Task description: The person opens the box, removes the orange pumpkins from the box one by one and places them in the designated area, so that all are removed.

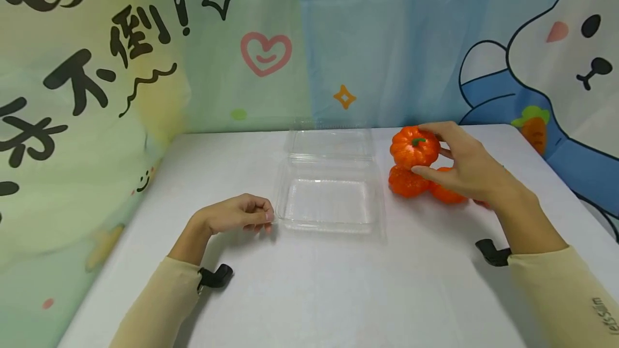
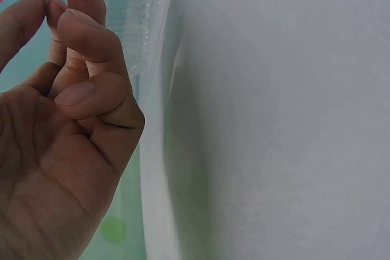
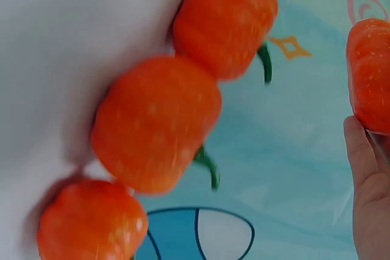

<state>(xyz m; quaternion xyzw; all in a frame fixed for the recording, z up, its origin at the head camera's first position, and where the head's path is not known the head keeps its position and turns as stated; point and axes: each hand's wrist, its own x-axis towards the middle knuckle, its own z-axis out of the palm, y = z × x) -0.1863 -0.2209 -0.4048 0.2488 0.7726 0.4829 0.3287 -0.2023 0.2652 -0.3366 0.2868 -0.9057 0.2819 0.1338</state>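
Observation:
My right hand (image 1: 461, 165) holds a small orange pumpkin (image 1: 411, 146) with a green stem, fingers at its far side and thumb near its lower edge. Three more pumpkins stand in a row on the table beneath and beside that hand; in the right wrist view they are a top one (image 3: 225, 22), a middle one (image 3: 157, 125) and a lower one (image 3: 91, 223). To their left lies a clear plastic clamshell box (image 1: 329, 225), its lid (image 1: 331, 144) folded back. Thumb and index finger of my left hand (image 1: 242, 214) pinch the box's left rim.
A white table (image 1: 338, 294) carries everything. Behind it hangs a printed cloth (image 1: 387, 42) with a heart, lettering and a white cartoon animal. Black straps with a camera (image 1: 493, 253) sit on both wrists.

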